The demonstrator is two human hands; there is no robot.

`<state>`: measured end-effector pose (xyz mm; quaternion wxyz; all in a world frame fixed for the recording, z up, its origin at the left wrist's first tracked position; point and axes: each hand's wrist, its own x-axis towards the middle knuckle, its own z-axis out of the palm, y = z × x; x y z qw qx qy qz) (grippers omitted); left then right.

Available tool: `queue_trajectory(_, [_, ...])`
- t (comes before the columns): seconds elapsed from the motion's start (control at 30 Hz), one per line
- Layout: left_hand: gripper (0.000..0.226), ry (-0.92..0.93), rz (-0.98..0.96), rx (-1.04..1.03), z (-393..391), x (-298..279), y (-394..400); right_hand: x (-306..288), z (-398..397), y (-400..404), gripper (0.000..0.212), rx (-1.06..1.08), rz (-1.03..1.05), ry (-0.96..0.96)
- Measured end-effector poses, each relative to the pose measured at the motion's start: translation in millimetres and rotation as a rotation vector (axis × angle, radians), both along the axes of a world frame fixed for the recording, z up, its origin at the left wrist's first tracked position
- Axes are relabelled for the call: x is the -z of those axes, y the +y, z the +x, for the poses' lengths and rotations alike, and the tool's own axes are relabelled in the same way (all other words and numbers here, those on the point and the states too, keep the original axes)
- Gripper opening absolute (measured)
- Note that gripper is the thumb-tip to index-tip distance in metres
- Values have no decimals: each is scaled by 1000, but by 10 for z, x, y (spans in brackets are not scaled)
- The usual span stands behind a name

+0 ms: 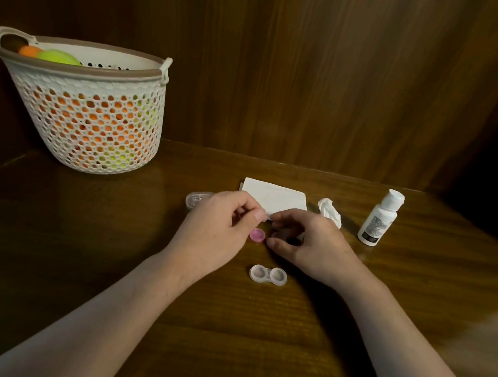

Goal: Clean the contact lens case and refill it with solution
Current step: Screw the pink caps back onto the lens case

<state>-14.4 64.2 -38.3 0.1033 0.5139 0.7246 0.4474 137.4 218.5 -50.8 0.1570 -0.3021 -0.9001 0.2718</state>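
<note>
Wood table, basket of balls at 10 o'clock. Folded tissue at 12, solution bottle capped at 2, crumpled tissue between them. Our left hand pinches the folded tissue's near corner; our right hand has curled fingers, grip we can't tell. Lens case lies open at 6 of both hands, well apart from the bottle; pink cap lies between the hands. We judge we're at the wiping step; next, lift a tissue sheet and dry the wells before refilling.
</note>
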Motion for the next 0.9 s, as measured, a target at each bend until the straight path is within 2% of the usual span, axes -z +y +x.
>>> queue_trajectory(0.4, [11,-16,9,9,2,-7,-24,-22,26,-18,37,34,-10,33])
queue_trajectory(0.5, [13,-78,13,5,-1,-15,-19,-34,44,-42,35,48,-64,220])
queue_trajectory(0.57, [14,-125,16,-11,-5,-23,-20,-60,53,-73,35,31,-174,407])
queue_trajectory(0.73, [18,-257,39,-19,-25,-41,-21,-149,44,-175,42,-83,-397,726])
queue_trajectory(0.8, [19,-309,47,-3,-39,-49,-23,-169,47,-206,43,-131,-436,783])
queue_trajectory(0.9, [20,-378,40,22,-52,-71,-27,-176,52,-230,42,-168,-376,785])
